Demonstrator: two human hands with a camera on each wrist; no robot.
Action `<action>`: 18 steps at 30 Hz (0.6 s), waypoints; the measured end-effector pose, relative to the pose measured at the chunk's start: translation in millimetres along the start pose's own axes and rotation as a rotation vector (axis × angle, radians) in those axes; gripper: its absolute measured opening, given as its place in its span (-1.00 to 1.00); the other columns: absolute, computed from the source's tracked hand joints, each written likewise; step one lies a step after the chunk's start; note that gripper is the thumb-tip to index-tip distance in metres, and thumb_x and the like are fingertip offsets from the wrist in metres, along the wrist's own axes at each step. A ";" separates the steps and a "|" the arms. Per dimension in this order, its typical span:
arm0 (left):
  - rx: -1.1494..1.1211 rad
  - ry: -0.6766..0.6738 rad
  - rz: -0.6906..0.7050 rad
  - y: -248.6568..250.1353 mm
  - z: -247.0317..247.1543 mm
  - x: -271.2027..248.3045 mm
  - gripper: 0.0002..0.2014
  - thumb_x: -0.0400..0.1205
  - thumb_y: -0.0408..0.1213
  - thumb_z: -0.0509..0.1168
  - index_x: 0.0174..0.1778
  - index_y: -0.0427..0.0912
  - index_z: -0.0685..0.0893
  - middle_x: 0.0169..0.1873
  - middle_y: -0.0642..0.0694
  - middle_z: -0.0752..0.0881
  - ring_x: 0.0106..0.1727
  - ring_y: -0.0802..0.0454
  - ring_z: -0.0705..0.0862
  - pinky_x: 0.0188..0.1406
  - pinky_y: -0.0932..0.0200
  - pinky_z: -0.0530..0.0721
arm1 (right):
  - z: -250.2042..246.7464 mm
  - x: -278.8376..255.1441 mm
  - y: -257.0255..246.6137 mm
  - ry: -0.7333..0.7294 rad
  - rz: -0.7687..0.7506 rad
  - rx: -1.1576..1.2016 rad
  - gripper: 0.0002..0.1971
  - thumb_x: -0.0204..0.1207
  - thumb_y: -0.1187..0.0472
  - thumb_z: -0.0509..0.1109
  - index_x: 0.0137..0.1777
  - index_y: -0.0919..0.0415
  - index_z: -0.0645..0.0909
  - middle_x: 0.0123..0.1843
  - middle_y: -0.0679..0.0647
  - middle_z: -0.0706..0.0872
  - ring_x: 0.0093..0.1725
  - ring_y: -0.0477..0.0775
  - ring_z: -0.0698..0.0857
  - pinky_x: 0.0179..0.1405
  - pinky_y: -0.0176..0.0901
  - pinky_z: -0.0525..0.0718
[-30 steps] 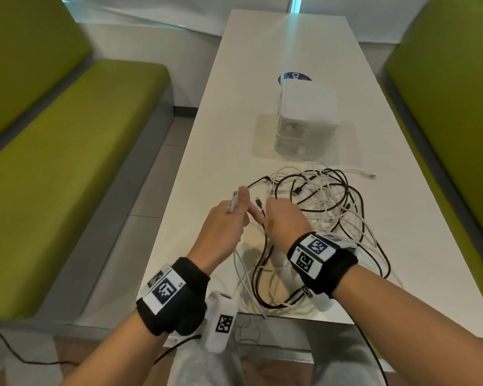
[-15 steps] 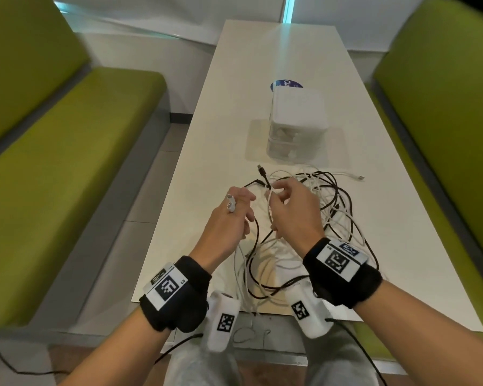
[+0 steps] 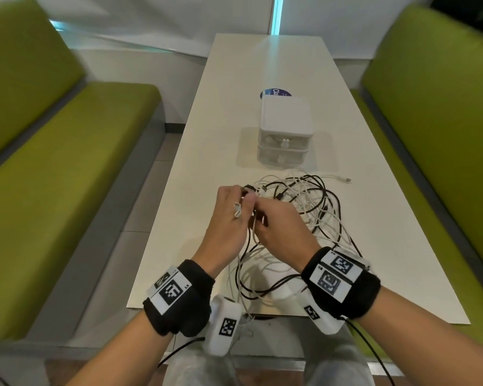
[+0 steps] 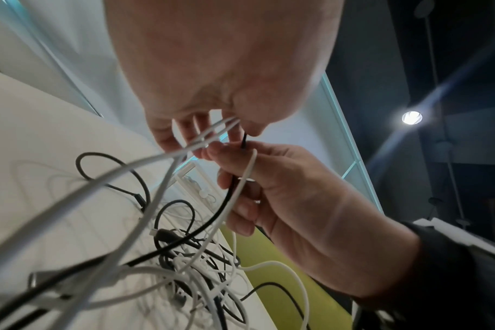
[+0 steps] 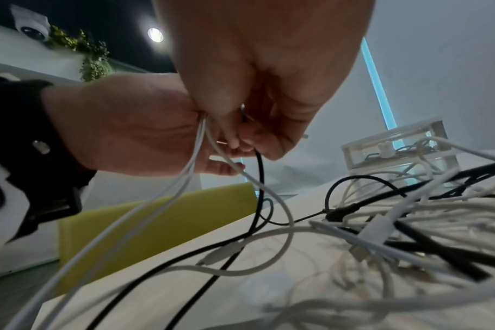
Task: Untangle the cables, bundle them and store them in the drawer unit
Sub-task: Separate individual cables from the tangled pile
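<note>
A tangle of white and black cables (image 3: 313, 201) lies on the white table (image 3: 221, 135), in front of the white two-drawer unit (image 3: 285, 126), whose drawers are closed. My hands meet at the tangle's left edge, above the table. My left hand (image 3: 241, 197) grips two white cable strands (image 4: 167, 156), and a white connector (image 3: 237, 210) sticks out between its fingers. My right hand (image 3: 260, 218) pinches a black cable (image 4: 226, 201) with a white strand beside it. In the right wrist view the black cable (image 5: 258, 169) hangs down from the right hand's fingertips (image 5: 235, 140).
Green benches run along the table's left side (image 3: 53, 190) and right side (image 3: 444, 135). A blue round sticker (image 3: 273, 93) lies behind the drawer unit. A loose white connector end (image 3: 345, 179) points right from the tangle. The table's near edge is just under my wrists.
My right hand has come back left from the tangle and now meets the left hand. The left hand still holds the white connector. The view has tilted up slightly.
</note>
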State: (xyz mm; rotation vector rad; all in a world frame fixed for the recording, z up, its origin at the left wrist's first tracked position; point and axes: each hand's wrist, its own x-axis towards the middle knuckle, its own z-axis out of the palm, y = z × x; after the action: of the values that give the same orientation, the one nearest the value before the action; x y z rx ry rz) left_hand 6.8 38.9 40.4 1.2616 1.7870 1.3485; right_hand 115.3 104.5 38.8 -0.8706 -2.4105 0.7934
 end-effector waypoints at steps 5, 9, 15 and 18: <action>-0.149 0.220 0.003 1.6 -6.5 -0.3 -0.76 0.80 -0.15 0.04 -0.01 -0.15 0.57 -0.01 -0.02 0.69 0.06 0.19 0.64 0.08 0.33 0.55 | -8.9 -1.9 5.8 -0.042 0.054 0.104 -0.88 0.54 0.07 0.45 -0.03 0.09 0.73 -0.29 -0.16 0.70 -0.40 -0.24 0.62 -0.31 -0.43 0.54; -0.327 0.327 0.018 7.9 -18.6 0.4 -0.71 0.82 -0.21 -0.02 -0.15 -0.22 0.46 -0.45 0.04 0.55 -0.24 -0.04 0.69 0.06 0.03 0.70 | -30.4 -2.4 28.3 -0.004 0.194 0.255 -0.75 0.57 0.31 0.36 0.20 0.08 0.69 -0.05 -0.12 0.77 -0.29 -0.04 0.78 -0.27 -0.10 0.79; -0.422 0.275 -0.013 18.6 -20.3 -4.0 -0.65 0.73 0.01 0.07 -0.22 -0.17 0.51 -0.47 0.08 0.38 -0.49 0.13 0.31 -0.53 0.18 0.47 | -63.1 10.8 56.0 0.041 0.376 -0.256 -0.52 0.60 0.26 0.15 0.54 0.16 0.38 0.26 0.24 0.70 0.16 0.30 0.67 0.05 0.03 0.59; -0.385 0.218 0.001 18.9 -17.6 -5.8 -0.68 0.77 -0.07 0.11 -0.15 -0.19 0.59 -0.56 0.06 0.27 -0.50 0.07 0.21 -0.52 0.14 0.29 | -62.5 6.6 45.8 0.042 0.417 -0.347 -0.54 0.60 0.16 0.17 0.52 0.08 0.43 0.04 0.20 0.77 0.03 0.24 0.70 -0.03 -0.05 0.59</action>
State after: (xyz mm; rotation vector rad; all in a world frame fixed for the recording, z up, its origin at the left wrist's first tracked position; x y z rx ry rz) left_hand 0.7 27.3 63.5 0.9370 1.5586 1.7843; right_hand 166.3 160.5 56.3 -1.5437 -2.3973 0.4894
